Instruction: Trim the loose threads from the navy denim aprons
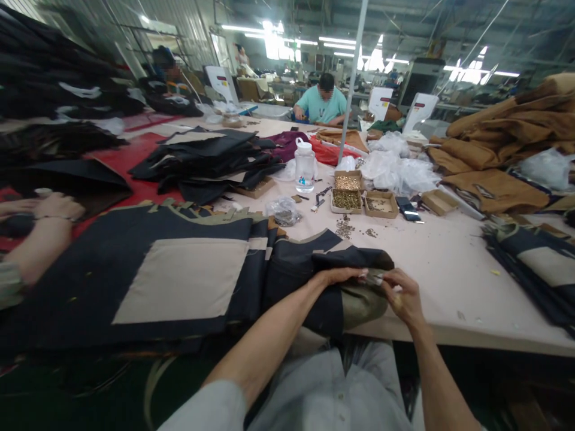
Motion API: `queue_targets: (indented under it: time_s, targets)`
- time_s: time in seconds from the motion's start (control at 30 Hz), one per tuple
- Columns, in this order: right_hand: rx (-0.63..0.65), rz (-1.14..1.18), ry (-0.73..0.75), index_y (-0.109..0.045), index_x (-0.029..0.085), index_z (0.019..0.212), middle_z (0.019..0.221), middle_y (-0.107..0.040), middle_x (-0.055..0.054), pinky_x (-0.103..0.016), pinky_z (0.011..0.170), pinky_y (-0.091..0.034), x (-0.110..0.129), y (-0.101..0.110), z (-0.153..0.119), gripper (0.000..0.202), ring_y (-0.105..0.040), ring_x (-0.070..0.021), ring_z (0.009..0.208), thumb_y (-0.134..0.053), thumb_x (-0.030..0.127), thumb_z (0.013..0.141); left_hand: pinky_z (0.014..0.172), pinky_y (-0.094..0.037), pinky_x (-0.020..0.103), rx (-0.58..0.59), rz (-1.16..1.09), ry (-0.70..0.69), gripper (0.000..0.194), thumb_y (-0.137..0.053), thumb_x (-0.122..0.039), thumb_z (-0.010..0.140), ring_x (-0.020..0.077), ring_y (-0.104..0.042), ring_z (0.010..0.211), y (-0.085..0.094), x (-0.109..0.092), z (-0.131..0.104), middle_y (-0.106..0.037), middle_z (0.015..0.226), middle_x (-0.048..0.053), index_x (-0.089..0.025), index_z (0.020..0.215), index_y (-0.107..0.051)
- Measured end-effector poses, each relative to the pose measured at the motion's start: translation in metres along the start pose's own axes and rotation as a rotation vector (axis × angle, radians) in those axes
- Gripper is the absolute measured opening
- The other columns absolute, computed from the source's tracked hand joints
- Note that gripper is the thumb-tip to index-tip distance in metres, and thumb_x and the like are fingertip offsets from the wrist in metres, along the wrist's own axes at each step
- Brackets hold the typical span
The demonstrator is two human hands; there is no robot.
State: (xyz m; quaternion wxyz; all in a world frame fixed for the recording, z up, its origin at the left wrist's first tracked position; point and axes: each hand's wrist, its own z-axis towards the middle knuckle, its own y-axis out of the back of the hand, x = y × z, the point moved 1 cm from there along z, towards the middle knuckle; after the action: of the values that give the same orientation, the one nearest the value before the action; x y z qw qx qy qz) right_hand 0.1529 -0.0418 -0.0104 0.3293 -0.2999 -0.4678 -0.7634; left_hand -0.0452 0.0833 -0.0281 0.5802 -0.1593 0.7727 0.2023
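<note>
A dark navy fabric piece with an olive underside (363, 308) lies bunched at the table's front edge. My left hand (341, 275) reaches in from the left, its fingers closed on the fabric's folded edge. Close beside it on the right, my right hand (404, 293) pinches the same edge, near a small light object too small to make out. To the left lies a stack of navy pieces with a beige patch (182, 278).
Behind my hands are boxes of small brass parts (347, 200), loose metal rings (345, 227), a phone (408, 209) and a clear bottle (305, 167). Brown fabric (498, 185) is piled right. Another person's hand (58, 206) is at far left; a person (324, 103) sits opposite.
</note>
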Motion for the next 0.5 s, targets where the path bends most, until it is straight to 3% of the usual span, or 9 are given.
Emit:
queue_targets:
  time_s: [0.07,0.17,0.3,0.4,0.5]
  targets:
    - [0.021,-0.059,0.114,-0.072,0.023,0.095,0.093,-0.064,-0.008,-0.03,0.071,-0.052,0.007,-0.014,-0.007,0.018,-0.063,-0.0195,0.079,-0.057,0.033,0.094,0.094,-0.045,0.031,0.043,-0.094,-0.005,0.041,-0.053,-0.047,0.096,0.0165,-0.058,0.087,-0.001,-0.004,-0.002,-0.069,0.089,0.006,-0.011,0.085,-0.07]
    - [-0.046,-0.128,0.247,-0.073,0.024,0.098,0.093,-0.063,-0.007,-0.027,0.067,-0.05,0.005,-0.028,-0.006,0.018,-0.062,-0.0178,0.079,-0.055,0.024,0.095,0.087,-0.043,0.029,0.038,-0.13,0.006,0.032,-0.069,-0.042,0.086,0.015,-0.056,0.08,0.0,-0.008,-0.006,-0.065,0.078,0.003,-0.012,0.077,-0.069]
    - [-0.086,-0.147,0.319,-0.074,0.024,0.098,0.095,-0.063,-0.008,-0.028,0.068,-0.05,0.001,-0.035,-0.003,0.018,-0.062,-0.0175,0.08,-0.057,0.019,0.094,0.081,-0.041,0.027,0.029,-0.19,0.021,0.022,-0.074,-0.034,0.081,0.0145,-0.055,0.078,0.0,-0.006,-0.007,-0.064,0.076,0.002,-0.013,0.077,-0.069]
    - [-0.077,-0.068,0.287,-0.074,0.023,0.095,0.095,-0.065,-0.008,-0.029,0.069,-0.051,0.003,-0.035,-0.002,0.016,-0.064,-0.0186,0.081,-0.059,0.02,0.091,0.08,-0.04,0.026,0.015,-0.205,0.01,0.017,-0.073,-0.028,0.081,0.0137,-0.053,0.076,-0.001,-0.005,-0.005,-0.063,0.074,0.001,-0.013,0.075,-0.068]
    - [-0.077,0.067,0.123,-0.074,0.022,0.092,0.094,-0.07,-0.008,-0.032,0.072,-0.055,0.003,-0.034,0.001,0.015,-0.067,-0.0211,0.082,-0.061,0.026,0.087,0.079,-0.039,0.026,-0.029,-0.203,0.026,0.013,-0.071,-0.024,0.081,0.0126,-0.052,0.074,-0.001,-0.003,-0.004,-0.062,0.072,-0.001,-0.013,0.075,-0.068]
